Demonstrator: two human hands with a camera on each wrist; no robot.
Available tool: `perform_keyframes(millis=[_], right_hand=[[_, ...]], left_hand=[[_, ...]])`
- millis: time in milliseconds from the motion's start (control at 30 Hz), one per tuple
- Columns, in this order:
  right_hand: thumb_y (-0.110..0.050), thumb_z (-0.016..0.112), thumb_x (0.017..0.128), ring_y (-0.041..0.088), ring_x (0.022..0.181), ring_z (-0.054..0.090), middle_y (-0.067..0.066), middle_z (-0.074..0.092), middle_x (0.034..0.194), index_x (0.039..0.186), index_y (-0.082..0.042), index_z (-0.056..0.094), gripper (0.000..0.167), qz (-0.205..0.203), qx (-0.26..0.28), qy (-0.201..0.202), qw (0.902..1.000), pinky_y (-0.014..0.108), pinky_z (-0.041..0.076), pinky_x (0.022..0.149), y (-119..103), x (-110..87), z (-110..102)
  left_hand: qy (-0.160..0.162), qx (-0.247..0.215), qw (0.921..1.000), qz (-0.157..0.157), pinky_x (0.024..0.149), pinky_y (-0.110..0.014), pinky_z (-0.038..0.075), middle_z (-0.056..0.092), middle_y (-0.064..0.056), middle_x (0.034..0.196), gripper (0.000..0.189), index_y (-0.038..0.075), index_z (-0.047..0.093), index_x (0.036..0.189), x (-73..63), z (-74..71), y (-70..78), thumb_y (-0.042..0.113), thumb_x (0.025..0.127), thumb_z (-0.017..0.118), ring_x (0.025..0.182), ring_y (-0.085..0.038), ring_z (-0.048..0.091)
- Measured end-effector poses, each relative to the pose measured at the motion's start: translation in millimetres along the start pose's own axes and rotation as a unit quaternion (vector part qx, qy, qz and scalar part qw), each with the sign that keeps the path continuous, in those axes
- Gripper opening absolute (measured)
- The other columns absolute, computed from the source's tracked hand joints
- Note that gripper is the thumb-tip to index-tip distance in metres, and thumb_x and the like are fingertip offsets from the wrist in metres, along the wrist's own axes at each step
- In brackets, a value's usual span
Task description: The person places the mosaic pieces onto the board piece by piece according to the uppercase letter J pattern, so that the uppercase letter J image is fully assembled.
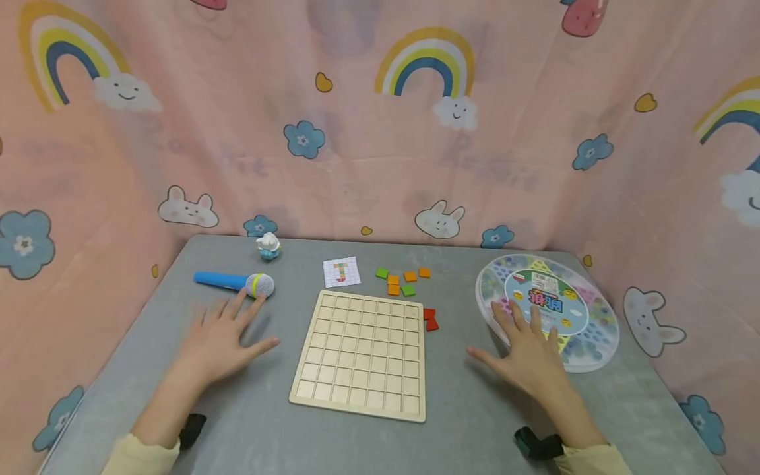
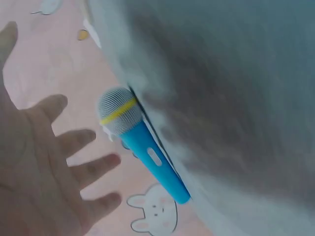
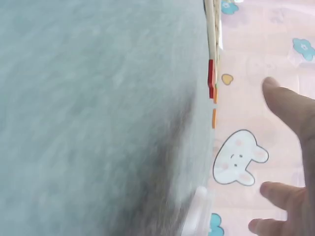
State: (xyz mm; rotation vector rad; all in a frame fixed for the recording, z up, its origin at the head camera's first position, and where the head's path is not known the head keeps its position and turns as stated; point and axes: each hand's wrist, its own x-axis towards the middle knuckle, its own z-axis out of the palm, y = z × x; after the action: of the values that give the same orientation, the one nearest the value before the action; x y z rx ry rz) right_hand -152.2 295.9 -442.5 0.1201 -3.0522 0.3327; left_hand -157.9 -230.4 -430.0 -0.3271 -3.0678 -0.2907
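Fingers spread, my left hand (image 1: 216,343) hovers over the left side of the table, near the blue toy microphone (image 1: 222,280). In the left wrist view the same microphone (image 2: 152,157) lies beyond the fingertips, apart from them. My right hand (image 1: 525,353), also spread and holding nothing, is above the table by a round clear box with a colourful label (image 1: 600,323); in the head view its fingers overlap the box's near edge. Between the hands lies a wooden grid board (image 1: 362,356) with bare squares.
Behind the board lie a small pattern card (image 1: 341,272) and several orange and green square tiles (image 1: 410,276). Red tiles (image 1: 430,324) sit against the board's right edge. A small white-and-blue figurine (image 1: 269,246) stands at the back left. A pink printed curtain (image 1: 356,171) encloses the grey table.
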Motion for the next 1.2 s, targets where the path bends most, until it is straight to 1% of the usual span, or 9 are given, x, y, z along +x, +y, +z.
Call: perform_keyframes(millis=[233, 367, 467, 600, 733, 933, 1067, 1133, 1200], right_hand=[[-0.068, 0.069, 0.093, 0.057, 0.154, 0.026, 0.025, 0.033, 0.170, 0.167, -0.011, 0.035, 0.099, -0.006, 0.106, 0.027, 0.9940, 0.079, 0.024, 0.115, -10, 20.1, 1], [-0.051, 0.075, 0.097, 0.047, 0.145, 0.047, 0.022, 0.049, 0.161, 0.161, -0.006, 0.045, 0.084, -0.028, 0.168, 0.062, 0.9835, 0.068, 0.042, 0.111, -20, 34.5, 6], [-0.036, 0.075, 0.100, 0.042, 0.120, 0.067, 0.023, 0.067, 0.139, 0.149, -0.001, 0.058, 0.063, -0.036, 0.203, 0.066, 0.9763, 0.057, 0.056, 0.096, -30, 44.3, 9], [-0.023, 0.073, 0.101, 0.031, 0.092, 0.074, 0.020, 0.077, 0.112, 0.133, 0.003, 0.069, 0.041, -0.034, 0.252, 0.041, 0.9663, 0.040, 0.060, 0.075, -47, 53.6, 14], [-0.022, 0.074, 0.100, 0.030, 0.093, 0.074, 0.018, 0.078, 0.111, 0.133, 0.003, 0.069, 0.041, -0.042, 0.285, 0.025, 0.9572, 0.035, 0.059, 0.075, -65, 62.7, 20], [-0.023, 0.076, 0.099, 0.032, 0.103, 0.072, 0.015, 0.076, 0.118, 0.137, 0.000, 0.067, 0.046, -0.065, 0.297, 0.023, 0.9525, 0.041, 0.058, 0.080, -83, 85.0, 29], [-0.018, 0.077, 0.099, 0.034, 0.106, 0.070, 0.016, 0.075, 0.121, 0.137, 0.001, 0.068, 0.043, -0.078, 0.305, 0.034, 0.9485, 0.049, 0.058, 0.087, -88, 100.3, 35], [-0.015, 0.077, 0.098, 0.035, 0.106, 0.070, 0.017, 0.075, 0.121, 0.136, 0.001, 0.068, 0.043, -0.080, 0.309, 0.039, 0.9470, 0.051, 0.058, 0.090, -90, 107.3, 39], [-0.012, 0.078, 0.097, 0.035, 0.106, 0.070, 0.017, 0.075, 0.121, 0.136, 0.001, 0.069, 0.042, -0.082, 0.308, 0.042, 0.9470, 0.053, 0.057, 0.092, -91, 113.4, 43]], left_hand=[[0.024, -0.116, 0.9920, 0.043, 0.111, -0.072, 0.037, 0.039, -0.021, 0.167, 0.090, 0.015, 0.037, 0.167, -7.0, -1.3, 21.3, 0.062, 0.096, 0.069, 0.146, -0.052, 0.044], [0.030, -0.189, 0.9802, 0.050, 0.114, -0.070, 0.036, 0.044, -0.019, 0.165, 0.091, 0.011, 0.039, 0.165, -11.4, 2.9, 34.6, 0.055, 0.094, 0.076, 0.147, -0.049, 0.045], [0.008, -0.233, 0.9715, 0.045, 0.113, -0.064, 0.041, 0.046, -0.018, 0.164, 0.095, 0.008, 0.039, 0.165, -14.2, 7.1, 45.2, 0.053, 0.091, 0.080, 0.138, -0.043, 0.056], [-0.058, -0.272, 0.9605, 0.018, 0.088, -0.045, 0.054, 0.065, -0.015, 0.136, 0.105, 0.010, 0.035, 0.167, -17.1, 13.4, 59.7, 0.056, 0.086, 0.085, 0.104, -0.024, 0.065], [-0.094, -0.316, 0.9443, 0.005, 0.071, -0.031, 0.046, 0.061, -0.004, 0.102, 0.113, 0.013, 0.029, 0.169, -17.7, 20.7, 69.7, 0.053, 0.083, 0.089, 0.085, -0.016, 0.056], [-0.103, -0.330, 0.9379, 0.030, 0.064, -0.026, 0.045, 0.059, -0.005, 0.104, 0.116, 0.009, 0.025, 0.170, -18.2, 29.9, 67.9, 0.048, 0.082, 0.091, 0.073, -0.015, 0.053], [-0.135, -0.313, 0.9371, 0.073, 0.099, -0.041, 0.054, 0.049, -0.023, 0.157, 0.123, 0.001, 0.022, 0.168, -23.4, 31.0, 62.3, 0.048, 0.079, 0.093, 0.123, -0.032, 0.065], [-0.151, -0.305, 0.9365, 0.085, 0.117, -0.055, 0.041, 0.025, -0.024, 0.173, 0.129, -0.002, 0.019, 0.168, -25.5, 32.2, 61.4, 0.050, 0.076, 0.094, 0.150, -0.040, 0.044], [-0.163, -0.300, 0.9357, 0.091, 0.121, -0.063, 0.032, 0.017, -0.027, 0.174, 0.133, -0.005, 0.017, 0.167, -26.8, 34.7, 62.5, 0.050, 0.074, 0.095, 0.157, -0.044, 0.029]])
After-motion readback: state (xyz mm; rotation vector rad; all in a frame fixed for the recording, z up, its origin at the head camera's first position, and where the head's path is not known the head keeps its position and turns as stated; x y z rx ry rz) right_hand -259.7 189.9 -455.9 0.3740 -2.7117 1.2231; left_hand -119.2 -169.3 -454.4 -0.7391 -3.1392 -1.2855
